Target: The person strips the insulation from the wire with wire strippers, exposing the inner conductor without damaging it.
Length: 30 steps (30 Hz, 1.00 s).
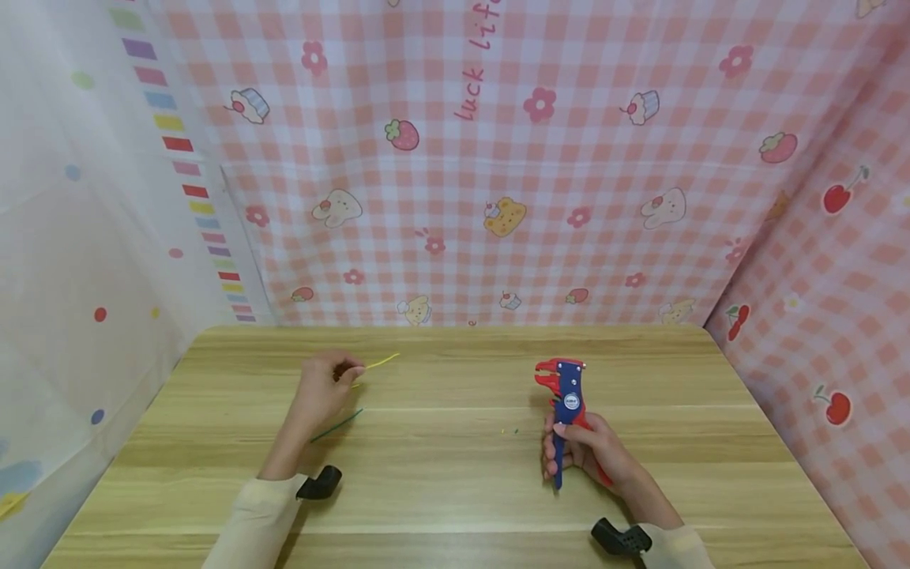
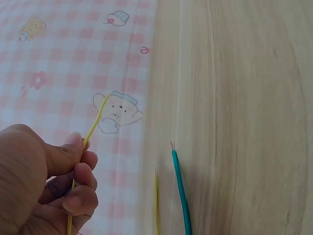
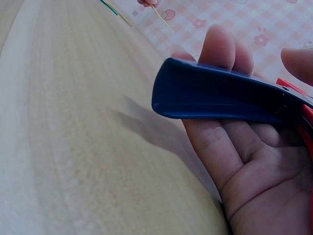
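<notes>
Between thumb and fingers, my left hand (image 1: 325, 387) pinches a thin yellow wire (image 2: 96, 119), its free end pointing up and away. On the wooden table beside that hand lie a green wire (image 2: 181, 196) with bare copper strands at its tip and a second yellow wire (image 2: 156, 205) with a thin bare end. My right hand (image 1: 593, 449) grips a wire stripper (image 1: 569, 399) with red jaws and blue and red handles, head upward. In the right wrist view the blue handle (image 3: 215, 93) lies across the fingers. The stripper's jaws hold no wire.
Tiny yellow and green scraps (image 1: 503, 431) lie on the wooden table (image 1: 426, 490) between the hands. A pink checked cloth (image 1: 455, 261) hangs along the table's back edge, with more cloth at both sides.
</notes>
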### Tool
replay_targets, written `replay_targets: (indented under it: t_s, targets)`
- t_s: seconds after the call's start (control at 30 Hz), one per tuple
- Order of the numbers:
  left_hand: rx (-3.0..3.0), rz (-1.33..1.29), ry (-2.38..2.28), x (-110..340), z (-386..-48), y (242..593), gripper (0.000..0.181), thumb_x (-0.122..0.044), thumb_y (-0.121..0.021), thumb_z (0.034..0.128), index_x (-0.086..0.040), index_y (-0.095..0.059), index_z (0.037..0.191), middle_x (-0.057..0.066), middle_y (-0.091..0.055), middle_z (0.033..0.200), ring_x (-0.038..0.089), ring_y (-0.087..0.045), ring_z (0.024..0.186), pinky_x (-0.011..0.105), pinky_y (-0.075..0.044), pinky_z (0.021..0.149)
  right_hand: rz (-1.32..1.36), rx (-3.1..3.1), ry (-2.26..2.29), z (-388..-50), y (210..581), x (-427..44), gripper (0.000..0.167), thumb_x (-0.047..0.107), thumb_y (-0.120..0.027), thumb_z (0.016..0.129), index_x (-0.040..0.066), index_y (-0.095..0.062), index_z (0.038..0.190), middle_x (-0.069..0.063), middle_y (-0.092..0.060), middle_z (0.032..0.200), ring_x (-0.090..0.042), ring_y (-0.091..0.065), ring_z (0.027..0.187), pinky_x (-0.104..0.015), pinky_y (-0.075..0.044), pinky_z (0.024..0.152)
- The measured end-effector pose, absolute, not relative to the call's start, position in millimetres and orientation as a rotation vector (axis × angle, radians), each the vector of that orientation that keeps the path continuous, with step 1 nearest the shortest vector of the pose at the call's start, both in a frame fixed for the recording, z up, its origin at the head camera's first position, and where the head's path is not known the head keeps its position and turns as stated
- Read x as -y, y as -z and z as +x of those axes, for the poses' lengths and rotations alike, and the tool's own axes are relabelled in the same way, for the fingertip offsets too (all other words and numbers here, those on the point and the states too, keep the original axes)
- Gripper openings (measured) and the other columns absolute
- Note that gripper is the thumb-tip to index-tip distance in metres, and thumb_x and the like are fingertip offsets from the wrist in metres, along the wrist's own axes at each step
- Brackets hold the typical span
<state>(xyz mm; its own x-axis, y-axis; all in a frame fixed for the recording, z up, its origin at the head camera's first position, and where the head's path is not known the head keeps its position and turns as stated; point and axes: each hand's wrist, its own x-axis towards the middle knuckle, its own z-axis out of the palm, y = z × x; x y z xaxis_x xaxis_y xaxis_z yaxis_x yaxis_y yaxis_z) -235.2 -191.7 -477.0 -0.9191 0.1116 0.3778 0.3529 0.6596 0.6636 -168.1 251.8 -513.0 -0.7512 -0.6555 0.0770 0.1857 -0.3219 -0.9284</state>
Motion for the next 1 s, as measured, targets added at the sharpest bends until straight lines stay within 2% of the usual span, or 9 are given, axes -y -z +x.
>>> replay_targets:
  t_s: [0.23, 0.57, 1.0]
  targets:
    - [2.555, -0.406, 1.112, 182, -231, 475, 0.004, 0.000, -0.073, 0.0920, 0.001, -0.076, 0.093, 0.011, -0.072, 0.081, 0.012, -0.056, 0.068, 0.021, -0.047, 0.061, -0.632, -1.385, 2.105, -168, 512, -251, 0.021, 0.007, -0.034, 0.110, -0.006, -0.046, 0.121, -0.006, -0.072, 0.095, -0.018, -0.074, 0.083, -0.042, -0.062, 0.084]
    - [2.509, -0.471, 1.148, 170, -226, 475, 0.005, 0.007, -0.075, 0.0869, 0.002, -0.075, 0.090, 0.009, -0.069, 0.078, 0.012, -0.057, 0.067, 0.021, -0.048, 0.059, -0.627, -1.389, 2.104, -167, 512, -250, 0.021, 0.007, -0.034, 0.110, -0.005, -0.046, 0.121, -0.006, -0.071, 0.095, -0.019, -0.074, 0.083, -0.042, -0.062, 0.084]
    - [2.550, -0.485, 1.197, 156, -216, 473, 0.002, 0.001, -0.074, 0.0901, 0.002, -0.076, 0.091, 0.008, -0.069, 0.082, 0.011, -0.055, 0.069, 0.020, -0.047, 0.059, -0.639, -1.390, 2.091, -164, 508, -245, 0.022, 0.007, -0.034, 0.109, -0.007, -0.044, 0.123, -0.007, -0.072, 0.096, -0.019, -0.074, 0.083, -0.041, -0.062, 0.084]
